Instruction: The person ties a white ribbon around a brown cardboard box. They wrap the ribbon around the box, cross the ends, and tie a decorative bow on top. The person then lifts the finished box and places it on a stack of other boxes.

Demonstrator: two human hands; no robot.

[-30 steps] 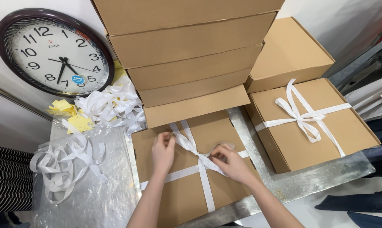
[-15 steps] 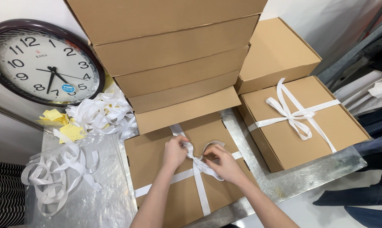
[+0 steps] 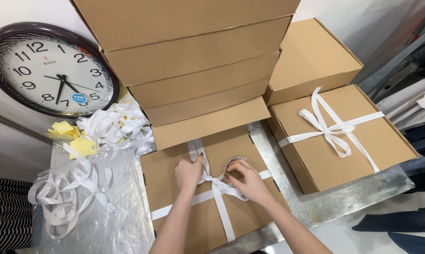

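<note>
Fingers (image 3: 197,163) of my left hand (image 3: 188,173) pinch the white ribbon (image 3: 218,188) just left of the knot, low in the middle of the frame. My right hand (image 3: 250,181) sits just right of the knot, and its fingers (image 3: 232,172) grip a ribbon loop that curls up between the two hands. Both hands are closed on the ribbon, not open. The knot lies right between them, about as close to one hand as to the other.

The ribbon crosses on top of a flat brown box (image 3: 207,221) that lies on the shiny desk (image 3: 315,211) in front of me. One long strip runs from the near edge of the box away from me, under the knot. The other strip runs across, low on the left and higher on the right.

To the left, loose ribbon pieces (image 3: 66,193) rest on a clear plastic sheet (image 3: 104,226). To the right sits a tied box (image 3: 339,136) with a bow already on it. Farther back, a stack of plain boxes (image 3: 193,70) fills the top middle of the frame. At the upper left, more ribbon (image 3: 113,127), some yellow paper bits (image 3: 76,141) and a round wall clock (image 3: 48,70) lie by the wall.
</note>
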